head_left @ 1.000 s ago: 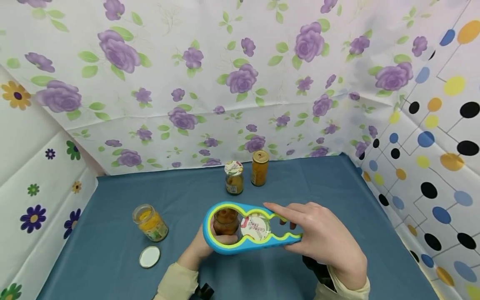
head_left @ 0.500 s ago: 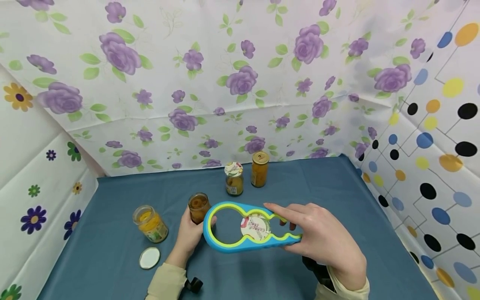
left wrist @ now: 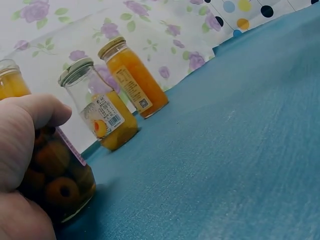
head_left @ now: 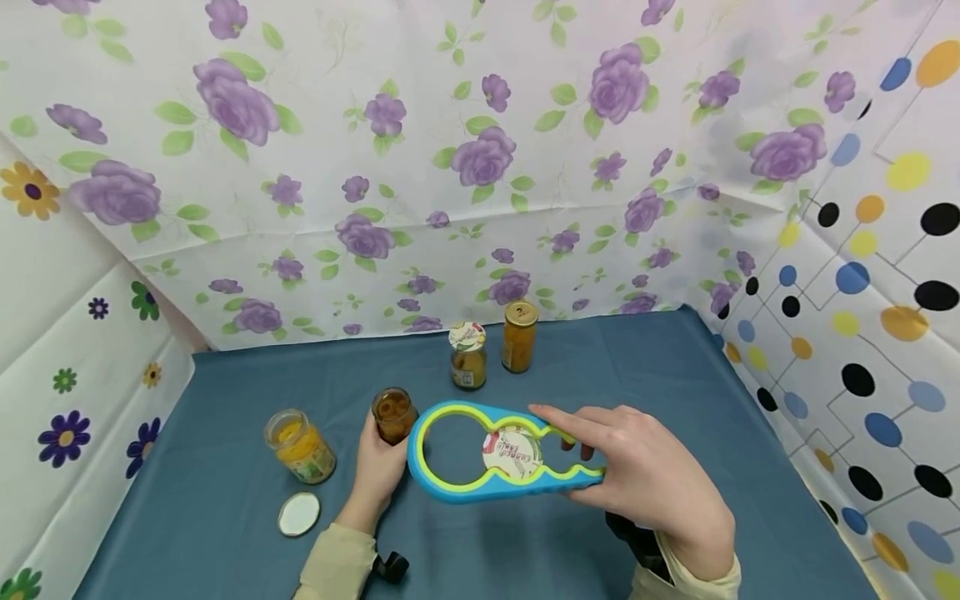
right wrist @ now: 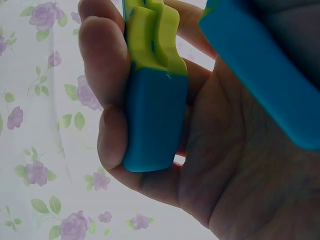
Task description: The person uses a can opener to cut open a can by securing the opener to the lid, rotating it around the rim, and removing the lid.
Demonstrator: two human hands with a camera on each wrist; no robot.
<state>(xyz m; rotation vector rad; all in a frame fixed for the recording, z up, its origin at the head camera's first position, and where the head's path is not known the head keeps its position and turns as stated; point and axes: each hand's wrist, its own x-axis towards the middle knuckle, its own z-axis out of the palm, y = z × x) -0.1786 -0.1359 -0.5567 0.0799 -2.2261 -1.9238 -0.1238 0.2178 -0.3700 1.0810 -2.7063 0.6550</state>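
Observation:
My left hand [head_left: 372, 471] grips a lidless glass jar [head_left: 393, 421] of round brown fruit in dark liquid. In the left wrist view this jar [left wrist: 62, 192] stands low at the blue cloth, thumb across its side. My right hand [head_left: 656, 471] holds a blue and yellow jar opener [head_left: 459, 494] by its handle ends, raised over the table. A white patterned lid [head_left: 512, 452] sits in the opener's middle opening; the large opening is bare. The right wrist view shows fingers curled around one blue handle end [right wrist: 155, 117].
At the left stands an open jar of yellow fruit [head_left: 303, 450], with a white lid [head_left: 299, 514] lying beside it. Two closed jars stand at the back: one with a patterned lid [head_left: 468, 358], one with a gold lid [head_left: 518, 337]. Floral cloth [head_left: 420, 167] hangs behind the table.
The brown-fruit jar has moved left and away from under the opener, with my left hand around it. My right hand, the opener and its lid have stayed nearly still.

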